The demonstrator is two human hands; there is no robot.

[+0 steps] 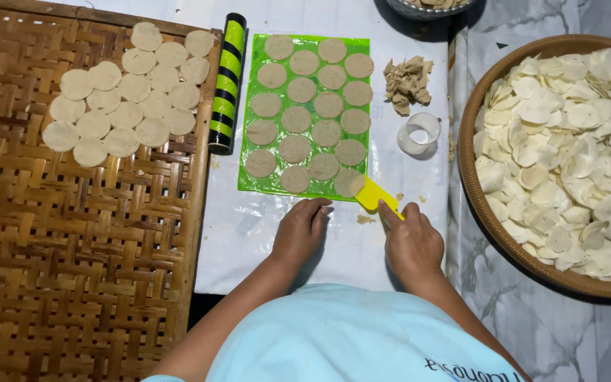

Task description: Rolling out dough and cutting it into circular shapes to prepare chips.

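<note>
From the head view, the right hand [411,244] holds a yellow scraper [375,194], and its blade touches the lowest right dough disc [348,182] on the green mat [249,185]. The left hand [302,228] rests on the white sheet [263,233] just below the mat, fingers curled loosely, holding nothing. More cut discs lie on the woven bamboo tray [72,247] at the left. A round basket [486,212] of pale chips stands at the right. A ring cutter [419,133] and dough scraps [406,83] lie beside the mat, with a striped roller [226,85] on the other side.
</note>
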